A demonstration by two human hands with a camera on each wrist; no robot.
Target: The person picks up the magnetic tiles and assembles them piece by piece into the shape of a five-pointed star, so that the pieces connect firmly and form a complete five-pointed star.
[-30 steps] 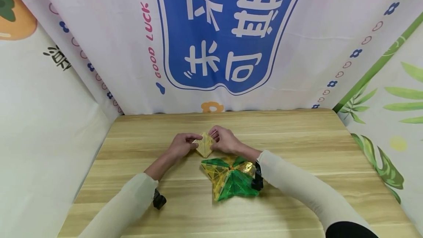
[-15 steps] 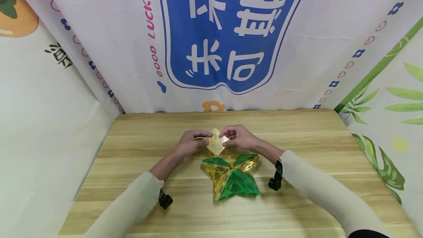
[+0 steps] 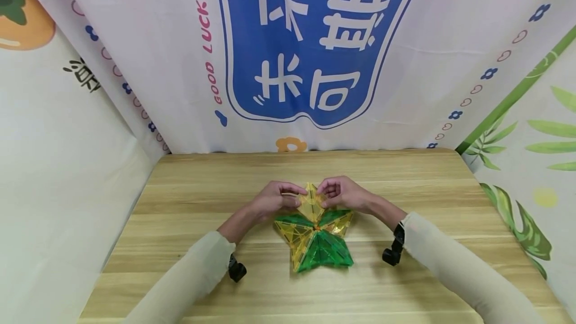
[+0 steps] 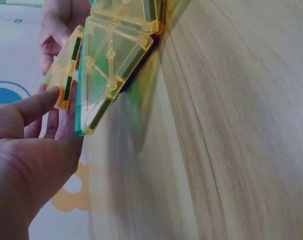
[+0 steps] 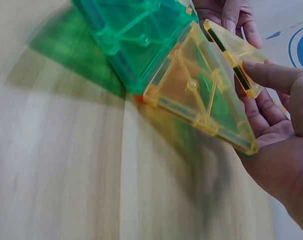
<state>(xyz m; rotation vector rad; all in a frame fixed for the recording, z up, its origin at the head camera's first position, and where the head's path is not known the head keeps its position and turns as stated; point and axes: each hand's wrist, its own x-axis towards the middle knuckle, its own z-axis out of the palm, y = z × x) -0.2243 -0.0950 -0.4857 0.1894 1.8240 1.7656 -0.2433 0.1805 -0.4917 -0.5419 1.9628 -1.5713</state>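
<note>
In the head view, a pair of yellow see-through triangular magnetic tiles (image 3: pixel 310 205) is held up between both hands, its lower tip at the notch at the back of a star. That star (image 3: pixel 320 250), built of green and yellow magnetic tiles, stands raised on the table. My left hand (image 3: pixel 276 198) pinches the left side of the tiles; my right hand (image 3: pixel 345 194) pinches the right side. In the left wrist view the left thumb presses on the held tiles (image 4: pixel 64 75), close beside the star. From the right wrist, the right thumb lies on the tiles (image 5: pixel 236 55) likewise.
The wooden table (image 3: pixel 189 184) runs back to a printed cloth (image 3: pixel 157 64) hanging behind it. Black wrist cameras (image 3: pixel 237 269) sit below both wrists. More printed cloth hangs at the left and right sides.
Both hands have carried the yellow tiles rightwards, then nearer to me, from behind the star's left part to the notch at its back. The star has stayed put.
</note>
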